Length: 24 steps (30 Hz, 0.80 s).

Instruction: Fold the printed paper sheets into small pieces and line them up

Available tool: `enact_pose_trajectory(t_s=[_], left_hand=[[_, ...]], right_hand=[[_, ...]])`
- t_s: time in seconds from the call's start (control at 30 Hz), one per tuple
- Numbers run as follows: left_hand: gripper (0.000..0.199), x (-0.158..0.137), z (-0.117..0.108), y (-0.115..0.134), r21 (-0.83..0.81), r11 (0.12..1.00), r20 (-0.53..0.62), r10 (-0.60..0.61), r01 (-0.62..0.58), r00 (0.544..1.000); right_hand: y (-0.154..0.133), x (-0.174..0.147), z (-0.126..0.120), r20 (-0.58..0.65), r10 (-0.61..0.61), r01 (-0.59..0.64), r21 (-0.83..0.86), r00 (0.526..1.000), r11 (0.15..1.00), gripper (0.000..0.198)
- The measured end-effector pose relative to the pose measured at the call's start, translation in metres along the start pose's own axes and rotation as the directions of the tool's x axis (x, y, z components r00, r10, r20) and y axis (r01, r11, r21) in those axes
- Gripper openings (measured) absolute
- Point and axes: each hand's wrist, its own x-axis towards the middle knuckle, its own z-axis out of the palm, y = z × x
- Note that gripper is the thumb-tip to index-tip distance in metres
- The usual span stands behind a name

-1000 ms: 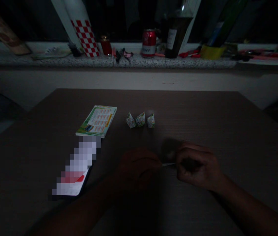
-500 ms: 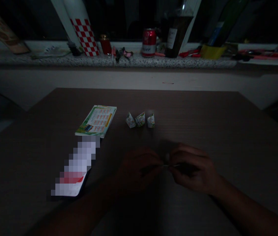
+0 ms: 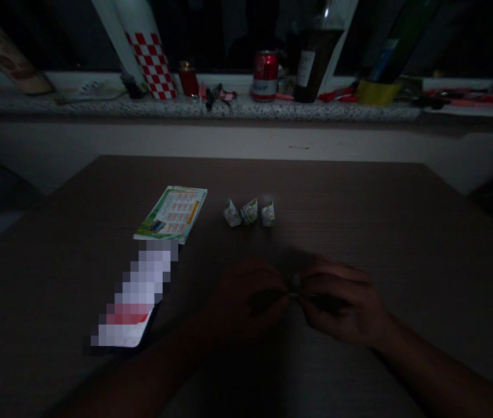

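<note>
My left hand [image 3: 246, 299] and my right hand [image 3: 344, 299] meet fingertip to fingertip above the table, both closed in a pinch. Between them a small pale piece of paper [image 3: 293, 295] shows, held from either side; most of it is hidden by the fingers and the dim light. Beyond the hands stand three small folded paper pieces in a row: the left one [image 3: 231, 213], the middle one [image 3: 249, 211] and the right one [image 3: 267, 213]. They have pointed tops and printed sides.
Left of the hands a phone [image 3: 135, 332] with a lit screen lies on the brown table [image 3: 359, 197]. Behind it is a stack of printed calendar cards [image 3: 180, 210]. Bottles, a red can [image 3: 265, 75] and small items line the stone windowsill [image 3: 237, 110].
Both hands stay in nearly the same place, with only slight finger movement. The pale paper between the fingertips looks slightly different in angle. Everything else stays put.
</note>
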Motion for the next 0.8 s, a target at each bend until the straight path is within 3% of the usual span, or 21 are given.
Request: enact_pose_trajectory(t_s=[0.23, 0.43, 0.8], left_hand=[[0.007, -0.0028, 0.0089, -0.0013, 0.013, 1.000, 0.020, 0.008, -0.008, 1.000], [0.008, -0.0022, 0.0035, 0.0006, -0.022, 0.996, 0.055, -0.081, 0.083, 0.995], [0.005, 0.0012, 0.0085, 0.0015, 0.063, 0.998, 0.050, 0.010, -0.013, 0.999]], right_hand=[[-0.0041, -0.0006, 0.0059, 0.050, 0.034, -0.036, 0.052, 0.998, 0.998, 0.012], [-0.0033, -0.0037, 0.0038, -0.022, 0.079, -0.077, 0.078, 0.997, 0.994, 0.016], [-0.0030, -0.0026, 0.0065, 0.025, 0.059, -0.061, 0.070, 0.998, 0.996, 0.012]])
